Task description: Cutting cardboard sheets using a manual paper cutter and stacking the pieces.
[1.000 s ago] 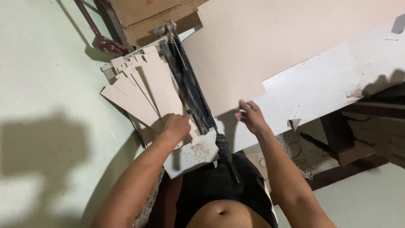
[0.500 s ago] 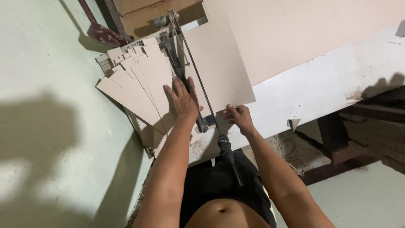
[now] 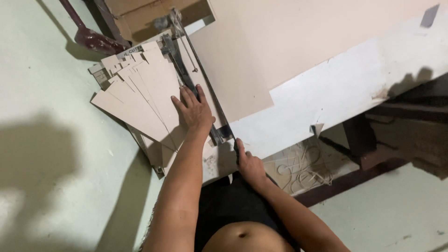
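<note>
Since the earlier frame the right hand has dropped back toward the body and now wraps the dark handle of the paper cutter, while the left hand has spread flat, fingers wide, beside the blade arm. Left of that palm fans a stack of matte beige cardboard strips. Beyond its fingertips a large smooth cardboard sheet lies on the white worktable.
</note>
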